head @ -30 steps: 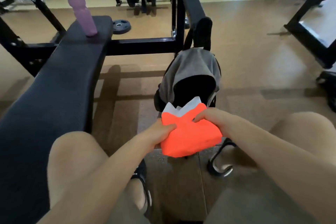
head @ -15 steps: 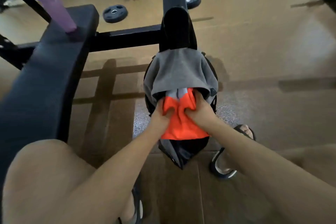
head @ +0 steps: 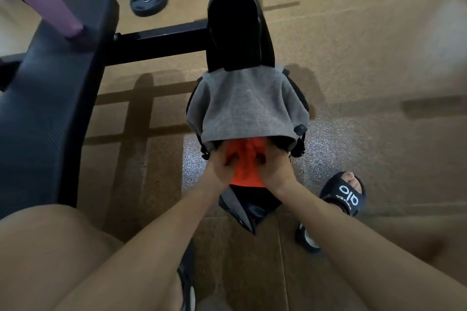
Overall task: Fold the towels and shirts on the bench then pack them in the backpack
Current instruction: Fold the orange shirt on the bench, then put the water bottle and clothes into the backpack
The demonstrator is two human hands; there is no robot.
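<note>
You are sitting beside the black bench (head: 50, 98), and the grey-and-black backpack (head: 242, 106) on the floor in front of you is now taking in more of the folded orange garment (head: 246, 169) than half a second ago, with only its near half still showing in the opening. Your left hand (head: 221, 168) and right hand (head: 274, 168) are still gripping that bundle from either side, fingers curled into the cloth and pushing deeper under the grey flap.

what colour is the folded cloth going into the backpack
Bright orange, gripped by both hands at the backpack's opening; the head view shows it.
</note>
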